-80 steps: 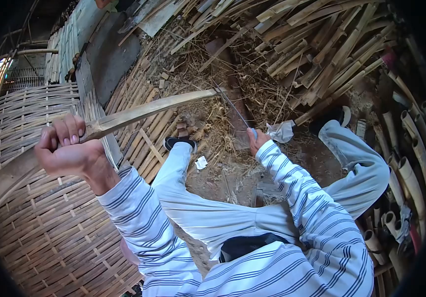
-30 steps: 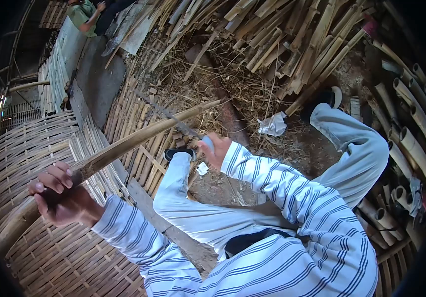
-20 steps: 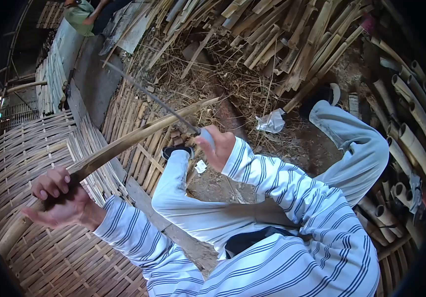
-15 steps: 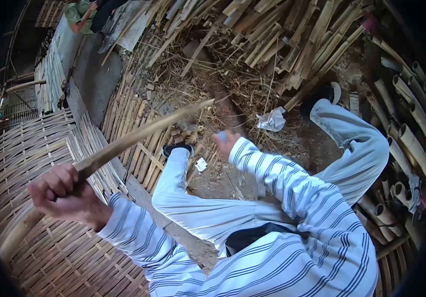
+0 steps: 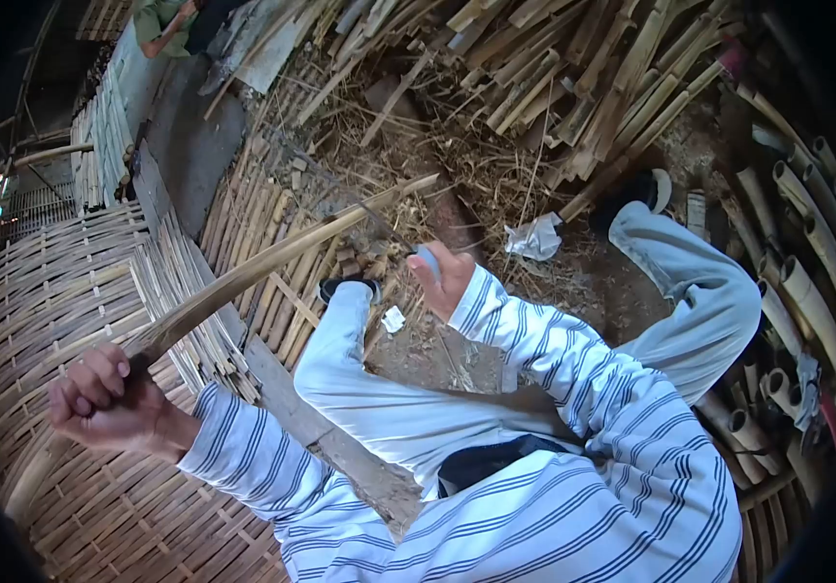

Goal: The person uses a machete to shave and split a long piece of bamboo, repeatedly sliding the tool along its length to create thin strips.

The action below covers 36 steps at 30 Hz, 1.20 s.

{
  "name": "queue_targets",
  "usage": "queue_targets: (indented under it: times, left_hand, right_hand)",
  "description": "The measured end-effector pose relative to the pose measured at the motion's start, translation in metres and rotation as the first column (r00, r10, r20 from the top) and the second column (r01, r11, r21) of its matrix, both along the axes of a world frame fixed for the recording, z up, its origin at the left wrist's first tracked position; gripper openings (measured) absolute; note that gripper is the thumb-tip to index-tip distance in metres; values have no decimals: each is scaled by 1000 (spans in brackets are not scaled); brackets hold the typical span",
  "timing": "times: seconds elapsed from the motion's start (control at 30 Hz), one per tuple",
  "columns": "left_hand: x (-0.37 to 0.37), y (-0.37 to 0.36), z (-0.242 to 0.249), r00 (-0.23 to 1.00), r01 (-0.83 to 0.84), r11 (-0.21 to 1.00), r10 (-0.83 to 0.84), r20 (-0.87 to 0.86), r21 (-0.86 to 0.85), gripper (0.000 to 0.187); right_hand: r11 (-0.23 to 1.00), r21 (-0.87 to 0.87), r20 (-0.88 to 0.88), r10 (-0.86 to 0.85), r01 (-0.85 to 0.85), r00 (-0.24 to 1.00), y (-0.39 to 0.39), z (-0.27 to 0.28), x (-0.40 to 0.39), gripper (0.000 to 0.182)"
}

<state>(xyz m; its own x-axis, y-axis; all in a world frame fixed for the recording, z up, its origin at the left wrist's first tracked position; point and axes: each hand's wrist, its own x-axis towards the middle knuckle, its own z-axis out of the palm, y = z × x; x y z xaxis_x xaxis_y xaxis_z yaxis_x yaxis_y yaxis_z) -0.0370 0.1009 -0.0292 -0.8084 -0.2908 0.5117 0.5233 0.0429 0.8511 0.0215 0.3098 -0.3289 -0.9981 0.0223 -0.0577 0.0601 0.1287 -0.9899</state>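
My left hand point(image 5: 112, 403) is closed round a long split bamboo piece point(image 5: 253, 277), which slants from the lower left up to a pointed end near the middle of the view. My right hand point(image 5: 449, 282) is closed on a knife point(image 5: 379, 222), its thin dark blade blurred and reaching up-left across the bamboo near its far end. Something light blue shows at the fingers of this hand; the knife's handle is mostly hidden in the grip.
Woven bamboo matting point(image 5: 49, 291) lies at the left. Split bamboo point(image 5: 573, 78) is piled at the top, and bamboo tubes point(image 5: 806, 282) stand at the right. Shavings and crumpled white plastic point(image 5: 532, 236) litter the ground. Another person point(image 5: 163, 24) is at the upper left.
My left hand has shifted slightly down and left with the bamboo piece, whose far end has risen. My right hand has turned, and the knife blade now shows across the bamboo.
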Motion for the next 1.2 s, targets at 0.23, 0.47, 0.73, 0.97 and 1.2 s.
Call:
queue_targets:
  times: [0.23, 0.47, 0.73, 0.97, 1.2]
  left_hand:
    - [-26, 18, -41, 999, -47, 998, 48, 10, -47, 37]
    - [-22, 23, -21, 1000, 12, 1000, -12, -5, -6, 39]
    - [-21, 21, -11, 1000, -10, 1000, 10, 12, 7, 40]
    - [-43, 32, -26, 995, 98, 994, -98, 6, -42, 39]
    - [-44, 17, -29, 997, 66, 998, -67, -32, -24, 39]
  right_hand:
    - [993, 81, 197, -104, 89, 975, 6, -41, 2, 44]
    - [964, 186, 269, -236, 190, 934, 15, -59, -16, 47]
    - [927, 245, 307, -352, 284, 884, 35, -69, -38, 49]
    - [939, 262, 290, -297, 223, 910, 31, -65, -40, 48]
    - [982, 188, 133, -11, -14, 991, -8, -31, -32, 37]
